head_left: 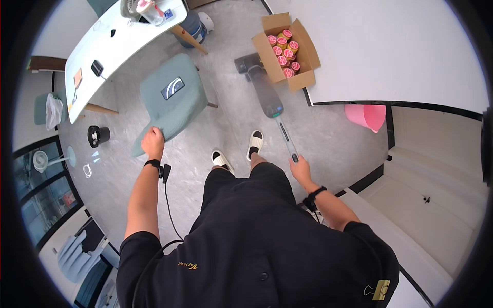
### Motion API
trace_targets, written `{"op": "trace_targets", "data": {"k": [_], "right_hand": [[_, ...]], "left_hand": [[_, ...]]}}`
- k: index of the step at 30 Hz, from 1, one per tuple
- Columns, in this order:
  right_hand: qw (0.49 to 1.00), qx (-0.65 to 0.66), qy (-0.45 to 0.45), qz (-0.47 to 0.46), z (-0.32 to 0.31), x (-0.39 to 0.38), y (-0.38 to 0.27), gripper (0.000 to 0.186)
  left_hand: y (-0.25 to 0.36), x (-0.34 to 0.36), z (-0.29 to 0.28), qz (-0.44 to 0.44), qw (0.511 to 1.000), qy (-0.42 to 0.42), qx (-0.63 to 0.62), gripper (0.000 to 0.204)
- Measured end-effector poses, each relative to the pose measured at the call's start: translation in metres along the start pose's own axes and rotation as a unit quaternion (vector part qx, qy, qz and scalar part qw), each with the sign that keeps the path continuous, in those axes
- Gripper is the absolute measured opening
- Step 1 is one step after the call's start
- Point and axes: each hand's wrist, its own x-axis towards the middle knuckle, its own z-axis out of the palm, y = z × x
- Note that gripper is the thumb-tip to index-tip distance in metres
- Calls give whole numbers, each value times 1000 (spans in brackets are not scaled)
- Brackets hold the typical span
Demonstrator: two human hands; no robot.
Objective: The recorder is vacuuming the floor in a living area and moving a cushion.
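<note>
My left hand is closed on the top edge of the backrest of a grey-green chair. A dark smartphone lies on the chair's seat. On my right, my right hand is wrapped round the handle end of an upright floor cleaner with a grey body. Its dark floor head rests on the floor, close beside an open cardboard box. Inside the box stand several jars with pink lids.
A curved white table stands at the far left, its wooden legs near the chair. Behind it is a blue water bottle. A small black bin sits at left. The pink bucket is at right, by the white cabinet.
</note>
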Motion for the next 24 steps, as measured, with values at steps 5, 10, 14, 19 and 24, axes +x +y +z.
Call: {"op": "trace_targets", "data": {"k": [5,10,14,19,24], "right_hand": [[998,-41,-1,36,-13,-89,24,33],[998,-47,-18,39,-17,-123,18,32],[999,-44,-9,1,-8,-104,12,31],[992,-69,43,-92,21,-32,3,35],[991,-42,56,-113,56,54,7,38]], "left_hand": [[1,0,-6,-5,999,21,-30,39],[-7,-4,-1,2,996,41,-82,37],[-26,-15,-9,104,972,83,-195,24],[-68,-109,-38,273,922,159,-227,38],[-151,-288,-3,243,958,-38,-145,38]]}}
